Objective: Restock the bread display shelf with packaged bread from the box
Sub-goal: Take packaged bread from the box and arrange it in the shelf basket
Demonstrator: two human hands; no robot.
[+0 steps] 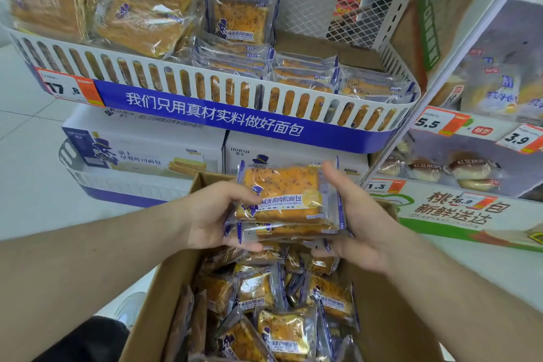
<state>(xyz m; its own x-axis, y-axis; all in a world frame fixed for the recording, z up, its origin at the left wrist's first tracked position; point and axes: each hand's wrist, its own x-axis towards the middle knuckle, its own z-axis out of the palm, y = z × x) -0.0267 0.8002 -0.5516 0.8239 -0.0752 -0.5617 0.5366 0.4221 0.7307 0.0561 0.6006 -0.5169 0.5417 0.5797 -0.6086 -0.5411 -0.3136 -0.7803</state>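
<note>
Roughly midway, I'd say: the display shelf [205, 91] already has rows of the same packs but there's a bare patch at the back right, and the box [164, 288] is still pretty full. Left hand [211, 214] and right hand [361, 220] clamp a small stack of bread packs [286, 200] between them, fingers curled round its ends, just above the box and below the shelf.

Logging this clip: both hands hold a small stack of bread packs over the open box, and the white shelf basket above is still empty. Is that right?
Not quite. In the head view the left hand and right hand do hold the bread packs over the box, but the shelf basket is not empty: it already holds many packs.
</note>
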